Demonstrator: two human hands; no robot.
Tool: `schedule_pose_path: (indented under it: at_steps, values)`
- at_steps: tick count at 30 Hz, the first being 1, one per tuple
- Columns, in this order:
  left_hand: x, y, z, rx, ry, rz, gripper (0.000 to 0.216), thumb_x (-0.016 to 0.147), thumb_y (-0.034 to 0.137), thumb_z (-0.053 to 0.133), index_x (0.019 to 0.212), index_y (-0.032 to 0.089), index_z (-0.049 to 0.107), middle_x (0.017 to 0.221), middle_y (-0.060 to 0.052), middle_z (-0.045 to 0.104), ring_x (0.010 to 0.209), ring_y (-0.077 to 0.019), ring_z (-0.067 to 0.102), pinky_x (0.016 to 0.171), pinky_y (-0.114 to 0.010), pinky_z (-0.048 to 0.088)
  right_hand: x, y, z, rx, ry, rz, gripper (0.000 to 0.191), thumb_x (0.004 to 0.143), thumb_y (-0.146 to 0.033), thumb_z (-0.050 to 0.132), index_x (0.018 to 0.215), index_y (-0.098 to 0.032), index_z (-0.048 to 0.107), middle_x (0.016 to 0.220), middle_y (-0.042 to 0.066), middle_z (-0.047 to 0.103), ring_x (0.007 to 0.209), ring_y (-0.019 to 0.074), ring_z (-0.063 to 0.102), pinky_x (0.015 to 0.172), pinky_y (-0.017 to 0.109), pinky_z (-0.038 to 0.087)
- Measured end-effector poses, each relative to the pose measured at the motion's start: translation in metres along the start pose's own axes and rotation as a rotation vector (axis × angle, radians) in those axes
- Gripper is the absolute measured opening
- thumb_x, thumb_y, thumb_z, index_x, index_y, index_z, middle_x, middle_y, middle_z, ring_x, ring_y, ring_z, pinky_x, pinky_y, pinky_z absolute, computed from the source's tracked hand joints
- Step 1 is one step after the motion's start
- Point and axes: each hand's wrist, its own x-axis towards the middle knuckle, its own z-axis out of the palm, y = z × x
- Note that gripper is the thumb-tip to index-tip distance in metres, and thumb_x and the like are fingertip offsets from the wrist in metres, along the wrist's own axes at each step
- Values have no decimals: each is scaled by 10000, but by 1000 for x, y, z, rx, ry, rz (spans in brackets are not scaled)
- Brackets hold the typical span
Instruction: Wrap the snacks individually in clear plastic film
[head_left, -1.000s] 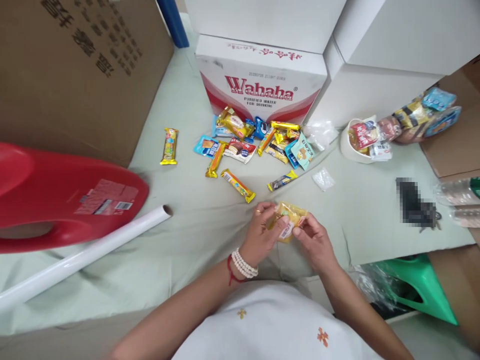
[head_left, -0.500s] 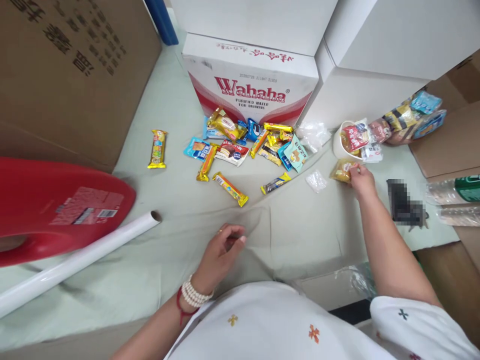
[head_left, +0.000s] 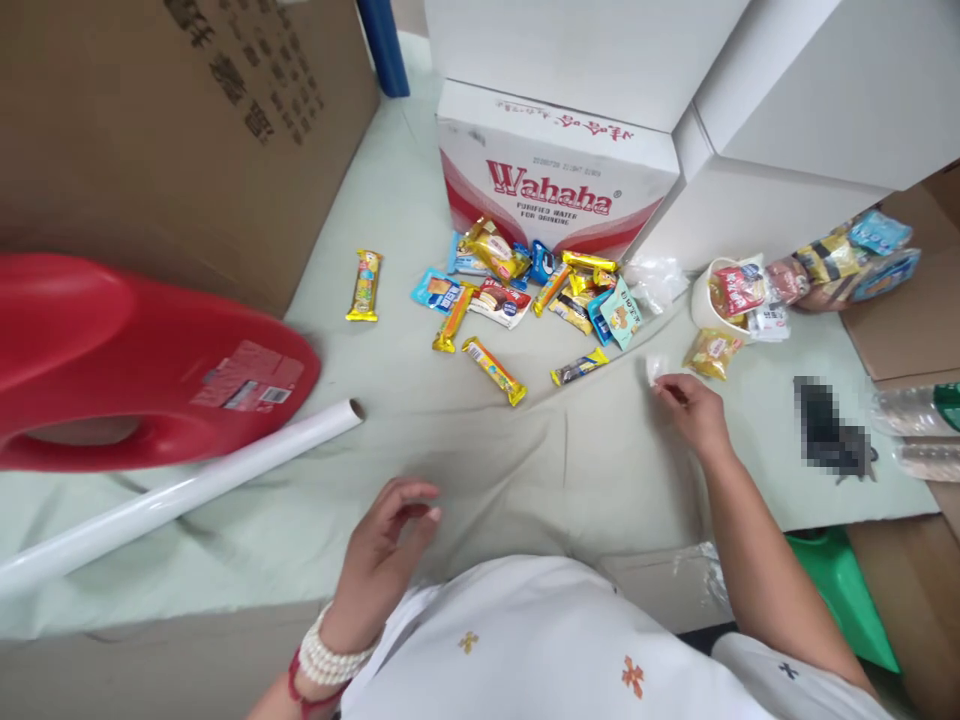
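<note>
The white bowl [head_left: 700, 306] holds a red packet [head_left: 739, 288] among other snacks. Your right hand [head_left: 694, 410] pinches its fingers on a small crumpled clear bag [head_left: 655, 366], which lies on the green cloth [head_left: 600, 460] near the bowl. Your left hand [head_left: 382, 545] has its fingers apart.

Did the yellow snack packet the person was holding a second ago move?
Yes. The yellow snack packet moved away from the body and rightward; it now lies beside the white bowl.

The right hand [head_left: 694, 405] has released the yellow packet [head_left: 711, 352] — its fingers now touch the clear wrapper [head_left: 655, 367].
</note>
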Motion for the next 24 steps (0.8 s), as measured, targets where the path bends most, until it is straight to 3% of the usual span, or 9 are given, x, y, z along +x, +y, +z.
schedule_pose_path:
  at_steps: [2,4,7,10,16,20,24]
  values:
    - [6,11,20,-60,-79,58,212,869,411,701,942,213,721,1021,-58,640,905,-180,616,744,-258,508,-18,-26,12,266,-43,97,299,819,-494,743,886,-207,695,816,27,658,715,171,543,694,309,436]
    - [17,20,45,-157,-154,85,214,868,414,699,880,201,712,923,-49,640,870,-174,616,725,-253,500,-41,-58,26,465,-171,133,302,801,-492,795,859,-214,692,761,2,626,689,150,515,646,273,404]
    - [35,27,81,-302,-249,47,275,826,448,737,898,186,695,886,-39,666,784,-154,611,696,-256,481,-76,-101,49,585,-394,127,283,809,-476,815,821,-218,700,690,-13,576,648,139,480,600,259,376]
    - [47,22,100,-408,-337,9,339,800,496,749,837,168,675,713,2,619,639,-120,544,625,-247,427,-96,-125,70,689,-522,134,285,795,-475,833,813,-225,698,710,-7,607,674,151,513,640,272,415]
    - [41,8,87,-519,-284,-83,377,784,523,764,769,169,636,614,44,536,547,-87,439,551,-235,358,-104,-129,95,895,-546,306,373,691,-495,901,758,-221,658,655,-28,559,630,130,461,623,257,379]
    - [36,9,79,-566,-237,-82,374,793,525,774,856,167,682,642,32,579,580,-93,469,582,-238,380,-105,-131,103,835,-597,234,338,720,-485,886,763,-226,672,696,-14,575,669,144,479,642,267,396]
    - [36,10,78,-602,-166,-81,385,721,501,846,781,154,690,701,10,619,639,-93,494,620,-238,392,-105,-134,108,815,-637,201,336,737,-490,874,765,-224,671,718,-5,586,681,151,486,645,273,398]
